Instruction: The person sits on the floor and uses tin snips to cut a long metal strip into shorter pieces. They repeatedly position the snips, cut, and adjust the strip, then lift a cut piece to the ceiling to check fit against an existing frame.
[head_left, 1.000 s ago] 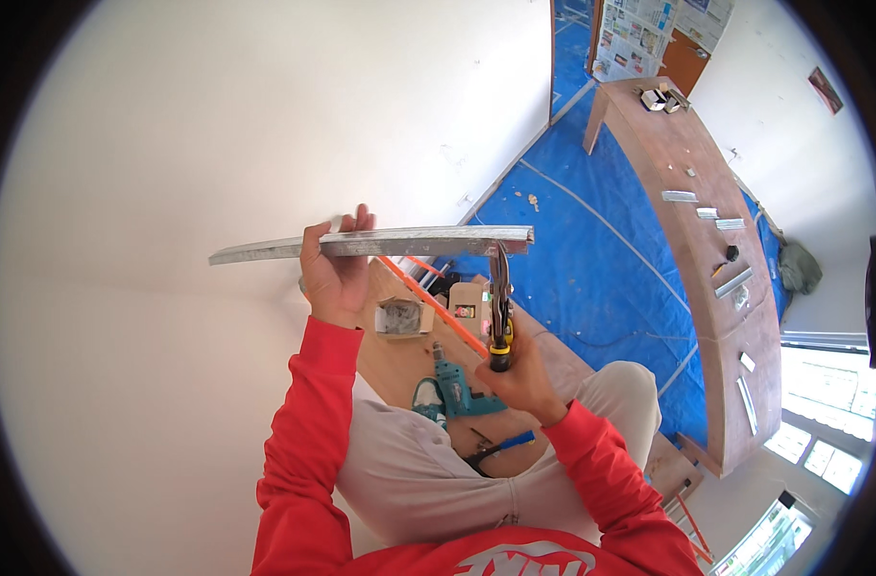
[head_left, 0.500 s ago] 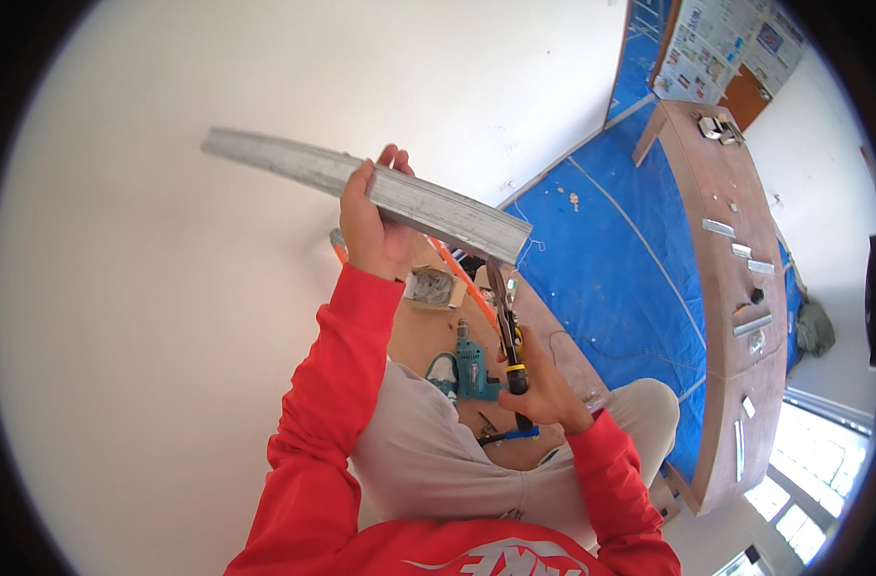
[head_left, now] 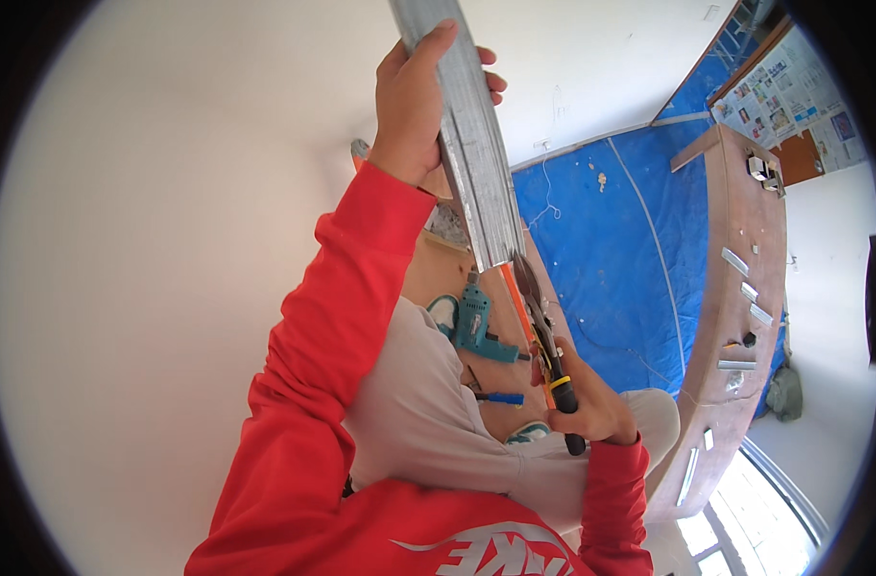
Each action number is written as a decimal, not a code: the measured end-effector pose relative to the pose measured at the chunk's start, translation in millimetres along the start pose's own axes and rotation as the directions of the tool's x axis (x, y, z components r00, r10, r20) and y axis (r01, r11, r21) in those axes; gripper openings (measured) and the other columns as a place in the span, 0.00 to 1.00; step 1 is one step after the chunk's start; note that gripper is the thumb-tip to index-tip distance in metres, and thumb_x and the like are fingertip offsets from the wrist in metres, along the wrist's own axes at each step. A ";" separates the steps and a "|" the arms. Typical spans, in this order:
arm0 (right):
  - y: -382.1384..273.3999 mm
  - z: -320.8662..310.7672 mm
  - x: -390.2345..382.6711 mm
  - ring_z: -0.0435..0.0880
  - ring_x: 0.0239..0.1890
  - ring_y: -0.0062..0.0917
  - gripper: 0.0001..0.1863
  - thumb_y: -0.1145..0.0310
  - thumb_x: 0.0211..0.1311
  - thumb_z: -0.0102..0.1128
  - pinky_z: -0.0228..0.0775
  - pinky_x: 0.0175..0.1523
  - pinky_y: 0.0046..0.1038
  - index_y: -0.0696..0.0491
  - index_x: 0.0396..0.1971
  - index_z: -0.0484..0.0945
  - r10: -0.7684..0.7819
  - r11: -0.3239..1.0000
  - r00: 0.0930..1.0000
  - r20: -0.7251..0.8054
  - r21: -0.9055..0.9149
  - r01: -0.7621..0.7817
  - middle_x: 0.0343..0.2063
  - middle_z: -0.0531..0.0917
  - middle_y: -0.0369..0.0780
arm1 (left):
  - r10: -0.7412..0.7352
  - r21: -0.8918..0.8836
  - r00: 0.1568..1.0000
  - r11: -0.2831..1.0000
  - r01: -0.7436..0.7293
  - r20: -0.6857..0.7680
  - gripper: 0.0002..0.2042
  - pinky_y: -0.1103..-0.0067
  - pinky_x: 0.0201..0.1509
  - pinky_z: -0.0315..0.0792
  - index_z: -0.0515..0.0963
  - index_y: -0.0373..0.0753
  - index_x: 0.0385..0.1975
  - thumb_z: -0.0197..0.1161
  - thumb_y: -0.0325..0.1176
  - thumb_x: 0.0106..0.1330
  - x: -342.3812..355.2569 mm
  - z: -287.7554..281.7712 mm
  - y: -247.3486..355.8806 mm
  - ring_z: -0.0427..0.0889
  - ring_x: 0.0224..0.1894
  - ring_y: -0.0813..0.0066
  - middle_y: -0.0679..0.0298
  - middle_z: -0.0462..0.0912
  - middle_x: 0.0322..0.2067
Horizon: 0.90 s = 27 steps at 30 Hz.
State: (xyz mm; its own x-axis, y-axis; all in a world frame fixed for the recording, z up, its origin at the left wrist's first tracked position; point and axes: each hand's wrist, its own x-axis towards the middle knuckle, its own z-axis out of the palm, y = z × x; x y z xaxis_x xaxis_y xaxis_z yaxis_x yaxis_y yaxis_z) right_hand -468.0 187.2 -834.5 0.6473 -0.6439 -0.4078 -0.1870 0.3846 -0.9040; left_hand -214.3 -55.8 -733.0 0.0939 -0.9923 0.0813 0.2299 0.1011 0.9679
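Note:
My left hand [head_left: 414,110] is wrapped round a long grey metal channel [head_left: 476,182] that rises steeply toward the top of the view. My right hand [head_left: 591,408] grips metal snips [head_left: 534,302] with black and yellow handles, their jaws touching the channel's lower end at its right corner. Below the channel, a teal drill [head_left: 476,326] lies on a wooden board beside a blue-handled tool [head_left: 500,397] and my sneaker [head_left: 443,312]. A box of small parts [head_left: 444,221] is partly hidden behind the channel, and a thin orange bar [head_left: 516,302] runs behind the snips.
A blue sheet [head_left: 601,269] with taped seams covers the floor ahead. A long wooden counter [head_left: 755,250] at right carries metal offcuts and small items. A white wall [head_left: 150,240] stands close on the left. Newspaper-covered panels [head_left: 783,86] are at top right, windows at lower right.
My left hand has raised and swung the channel from level to steeply upright. The snips have stayed at its end, tilting leftward at the tip. The view has shifted.

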 end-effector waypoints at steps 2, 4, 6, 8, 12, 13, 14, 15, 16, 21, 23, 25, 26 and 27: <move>4.5 2.1 -8.2 0.77 0.46 0.34 0.51 0.69 0.40 0.66 0.70 0.54 0.31 0.60 0.70 0.55 0.000 1.000 0.999 0.036 0.004 0.000 0.44 0.78 0.44 | 0.019 -0.065 0.998 0.998 -0.015 0.062 0.17 0.67 0.31 0.84 0.70 0.31 0.48 0.57 0.41 0.75 1.5 2.3 -0.7 0.87 0.28 0.59 0.49 0.84 0.34; 10.2 7.2 -13.8 0.78 0.46 0.34 0.51 0.69 0.40 0.65 0.71 0.53 0.30 0.60 0.70 0.55 -0.011 0.998 0.996 0.086 0.062 0.006 0.44 0.78 0.44 | -0.045 -0.035 0.999 0.998 0.045 -0.002 0.19 0.69 0.32 0.82 0.70 0.32 0.48 0.56 0.45 0.76 2.3 2.3 -1.0 0.85 0.28 0.63 0.53 0.81 0.33; 16.0 12.0 -12.5 0.78 0.45 0.34 0.51 0.69 0.40 0.65 0.71 0.53 0.30 0.60 0.70 0.54 -0.016 0.998 0.994 0.106 0.060 0.010 0.44 0.78 0.44 | -0.092 -0.012 0.995 0.996 0.091 -0.033 0.19 0.70 0.32 0.81 0.70 0.33 0.47 0.55 0.47 0.77 1.4 2.2 -3.9 0.84 0.29 0.65 0.55 0.80 0.33; 19.2 15.2 -8.7 0.77 0.46 0.34 0.51 0.69 0.41 0.65 0.71 0.53 0.29 0.61 0.70 0.54 -0.016 0.998 0.994 0.111 0.070 0.008 0.44 0.78 0.44 | -0.109 0.014 0.994 0.994 0.109 -0.030 0.19 0.70 0.31 0.80 0.70 0.32 0.47 0.54 0.46 0.77 2.4 2.9 -6.4 0.84 0.28 0.65 0.55 0.80 0.32; 17.7 17.9 -2.7 0.77 0.46 0.32 0.51 0.67 0.41 0.65 0.70 0.53 0.28 0.61 0.70 0.53 -0.065 0.993 0.990 0.125 0.102 0.052 0.46 0.76 0.43 | -0.128 0.007 0.992 0.992 0.128 0.003 0.19 0.71 0.30 0.81 0.69 0.32 0.47 0.53 0.46 0.78 -1.1 8.8 -11.7 0.84 0.28 0.66 0.55 0.80 0.32; 16.4 17.8 -2.6 0.77 0.47 0.32 0.51 0.67 0.41 0.65 0.70 0.53 0.28 0.62 0.70 0.53 -0.087 0.992 0.987 0.133 0.106 0.073 0.46 0.76 0.43 | -0.130 0.013 0.991 0.991 0.130 0.017 0.19 0.71 0.30 0.81 0.69 0.32 0.47 0.53 0.46 0.78 -1.2 10.1 -11.9 0.84 0.28 0.66 0.55 0.80 0.32; 15.3 17.8 -2.5 0.77 0.47 0.32 0.51 0.67 0.41 0.65 0.70 0.54 0.29 0.62 0.70 0.53 -0.076 0.991 0.987 0.140 0.117 0.059 0.47 0.76 0.43 | -0.133 0.020 0.991 0.991 0.133 0.030 0.19 0.71 0.30 0.81 0.69 0.32 0.47 0.53 0.46 0.78 -1.8 11.1 -12.2 0.84 0.28 0.66 0.55 0.80 0.32; 14.2 17.7 -2.5 0.76 0.48 0.32 0.51 0.67 0.42 0.65 0.70 0.54 0.29 0.62 0.70 0.53 -0.066 0.991 0.987 0.148 0.126 0.047 0.47 0.76 0.44 | -0.129 0.013 0.991 0.992 0.129 0.044 0.19 0.71 0.30 0.81 0.69 0.32 0.48 0.53 0.46 0.78 -2.6 12.4 -12.6 0.84 0.28 0.66 0.55 0.79 0.32; 13.4 17.8 -2.6 0.76 0.49 0.31 0.51 0.67 0.42 0.65 0.70 0.55 0.30 0.62 0.70 0.53 -0.067 0.990 0.986 0.151 0.130 0.047 0.47 0.75 0.44 | -0.126 0.005 0.990 0.992 0.126 0.057 0.19 0.71 0.30 0.81 0.69 0.32 0.48 0.53 0.47 0.78 -4.0 14.3 -13.9 0.84 0.28 0.66 0.55 0.79 0.32; 12.9 18.5 -1.4 0.75 0.52 0.32 0.50 0.68 0.41 0.65 0.68 0.59 0.32 0.62 0.69 0.54 -0.074 0.985 0.986 0.148 0.166 0.049 0.47 0.75 0.44 | -0.168 -0.025 0.980 0.985 0.172 0.108 0.19 0.69 0.30 0.82 0.70 0.32 0.49 0.55 0.46 0.77 -11.2 24.2 -23.1 0.85 0.27 0.63 0.53 0.81 0.32; 13.7 18.6 -1.2 0.75 0.52 0.33 0.50 0.69 0.41 0.65 0.68 0.59 0.33 0.62 0.68 0.54 -0.080 0.983 0.984 0.159 0.176 0.051 0.47 0.75 0.44 | -0.119 -0.126 0.977 0.982 0.143 0.179 0.16 0.67 0.30 0.83 0.70 0.31 0.48 0.55 0.41 0.76 -14.2 27.7 -25.3 0.87 0.27 0.60 0.50 0.83 0.32; 14.5 18.3 -1.2 0.75 0.52 0.33 0.49 0.69 0.41 0.65 0.68 0.60 0.33 0.61 0.68 0.54 -0.094 0.984 0.980 0.176 0.164 0.065 0.47 0.75 0.44 | -0.202 -0.022 0.966 0.978 0.208 0.161 0.19 0.70 0.29 0.82 0.70 0.32 0.49 0.54 0.46 0.77 -14.5 30.0 -24.6 0.85 0.27 0.63 0.54 0.81 0.32; 14.9 18.6 -1.7 0.76 0.51 0.33 0.49 0.69 0.40 0.64 0.68 0.60 0.32 0.61 0.68 0.54 -0.079 0.986 0.981 0.178 0.158 0.051 0.47 0.75 0.45 | -0.245 0.032 0.958 0.970 0.243 0.149 0.21 0.71 0.29 0.82 0.69 0.32 0.50 0.54 0.48 0.78 -15.8 30.7 -24.2 0.84 0.26 0.65 0.55 0.80 0.33; 15.2 18.5 -2.3 0.76 0.51 0.33 0.49 0.69 0.40 0.64 0.68 0.60 0.32 0.61 0.68 0.54 -0.065 0.988 0.982 0.177 0.151 0.038 0.46 0.75 0.45 | -0.249 0.029 0.956 0.968 0.248 0.157 0.21 0.71 0.29 0.82 0.70 0.32 0.50 0.54 0.48 0.78 -17.0 31.7 -24.0 0.85 0.26 0.66 0.55 0.80 0.32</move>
State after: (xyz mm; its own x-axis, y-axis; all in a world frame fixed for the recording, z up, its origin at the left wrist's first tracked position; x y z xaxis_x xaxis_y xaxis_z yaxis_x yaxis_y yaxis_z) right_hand -458.7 206.8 -845.0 0.7785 -0.5403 -0.3192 -0.0483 0.4555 -0.8889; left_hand -252.1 -43.6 -750.2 -0.1198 -0.9848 -0.1260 0.2183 -0.1499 0.9643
